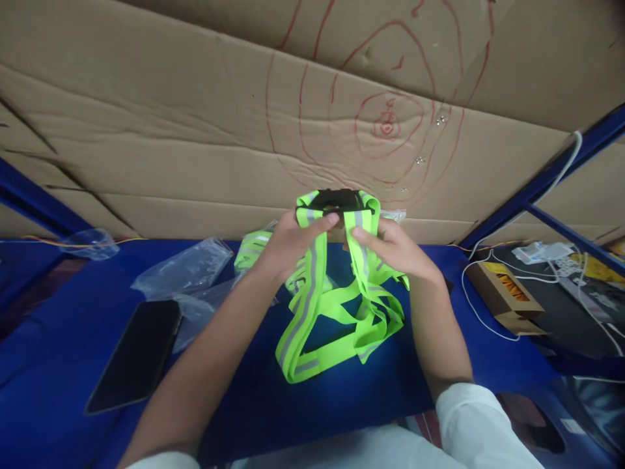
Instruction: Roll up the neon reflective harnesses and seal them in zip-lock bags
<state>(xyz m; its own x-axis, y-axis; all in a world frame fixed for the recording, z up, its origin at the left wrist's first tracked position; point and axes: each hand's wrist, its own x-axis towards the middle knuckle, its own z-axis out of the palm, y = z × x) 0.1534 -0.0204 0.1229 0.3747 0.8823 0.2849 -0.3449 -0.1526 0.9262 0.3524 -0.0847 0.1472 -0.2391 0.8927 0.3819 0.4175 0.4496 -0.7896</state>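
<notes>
A neon-green strap harness [312, 286] with grey reflective stripes hangs from both hands, its lower loops over the blue table [273, 417]. My left hand [297, 238] pinches the left strap near the top, thumb lying across it. My right hand [383, 244] grips the right strap, its thumb on the grey stripe. Between the hands, a black piece [339, 198] joins the tops of the straps. The fingers behind the straps are mostly hidden. Another green strap bundle [251, 249] lies behind my left wrist.
Clear plastic bags [190, 270] and a black phone-like slab [134, 355] lie on the left. On the right are an open cardboard box [505, 293], white cables [469, 286] and a blue metal frame [551, 176]. A cardboard wall [195, 143] with red rings stands behind the table.
</notes>
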